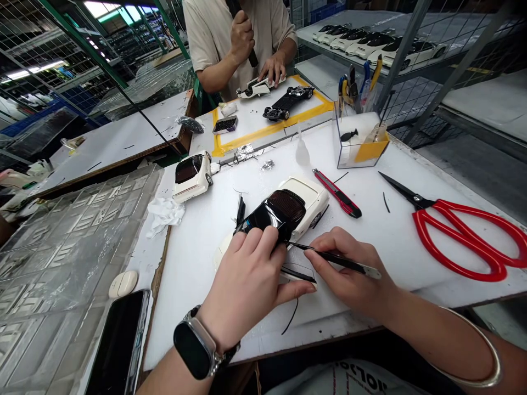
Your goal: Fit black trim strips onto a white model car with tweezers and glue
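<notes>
One tool [338, 259], right hand [356, 286]; one cutter [338, 193]

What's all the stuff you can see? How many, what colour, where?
Nearest car: one, white-and-black, front middle
Thin tool: one, black, tip at nearest car
Cutter knife: one, red, right of nearest car
Scissors: one, red-handled, right
Tissue: one, white, left
Second car: one, white, beyond tissue
Clear box: one, part yellow, back right
Phone: one, black, lower left
Small case: one, cream, beside phone
Plastic trays: several, clear, far left
Shelf cars: several, white-and-black, back right
Co-worker: one, beige-shirted, top middle
Third car: one, white, under co-worker's hand
Chassis: one, black, before co-worker
Watch: one, black, left wrist
Left hand: one, on nearest car
Right hand: one, holding thin tool
</notes>
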Demonstrator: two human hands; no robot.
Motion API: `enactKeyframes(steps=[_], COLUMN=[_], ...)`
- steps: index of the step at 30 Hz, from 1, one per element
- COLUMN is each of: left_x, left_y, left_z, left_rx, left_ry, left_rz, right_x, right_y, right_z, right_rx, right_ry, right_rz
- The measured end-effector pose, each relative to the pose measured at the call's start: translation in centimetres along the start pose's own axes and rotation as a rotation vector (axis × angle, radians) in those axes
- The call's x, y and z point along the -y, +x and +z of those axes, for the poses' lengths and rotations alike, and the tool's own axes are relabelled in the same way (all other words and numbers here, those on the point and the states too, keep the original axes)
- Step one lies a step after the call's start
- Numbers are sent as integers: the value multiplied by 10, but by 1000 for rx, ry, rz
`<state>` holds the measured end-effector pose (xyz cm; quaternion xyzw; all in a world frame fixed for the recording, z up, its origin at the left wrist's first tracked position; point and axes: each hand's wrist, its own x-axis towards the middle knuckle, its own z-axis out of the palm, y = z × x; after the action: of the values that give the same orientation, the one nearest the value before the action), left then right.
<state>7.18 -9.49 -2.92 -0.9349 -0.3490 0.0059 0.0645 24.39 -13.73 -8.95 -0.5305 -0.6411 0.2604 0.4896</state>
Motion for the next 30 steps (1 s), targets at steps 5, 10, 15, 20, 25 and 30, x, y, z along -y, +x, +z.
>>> enactKeyframes(steps=[5, 10, 15, 20, 25, 30], left_x=[0, 2, 5, 9, 18, 29], left_y=[0, -1, -2, -1, -2, -1], left_z=[0, 1, 1, 1, -1, -3], left_rx=[-5, -13, -27, 0, 27, 35], left_ry=[0, -4, -23, -107, -226, -384], left_rz=[3, 10, 22, 32, 60, 120], right_x=[0, 9, 34, 54, 53, 41], right_y=[0, 9, 44, 74, 75, 71], right_z=[1, -3, -9, -5, -3, -10], right_rx=[16, 100, 340, 498, 538, 486], right_ry=[-9, -39, -215, -462, -473, -395], right_rz=[13, 45, 89, 135, 72, -7])
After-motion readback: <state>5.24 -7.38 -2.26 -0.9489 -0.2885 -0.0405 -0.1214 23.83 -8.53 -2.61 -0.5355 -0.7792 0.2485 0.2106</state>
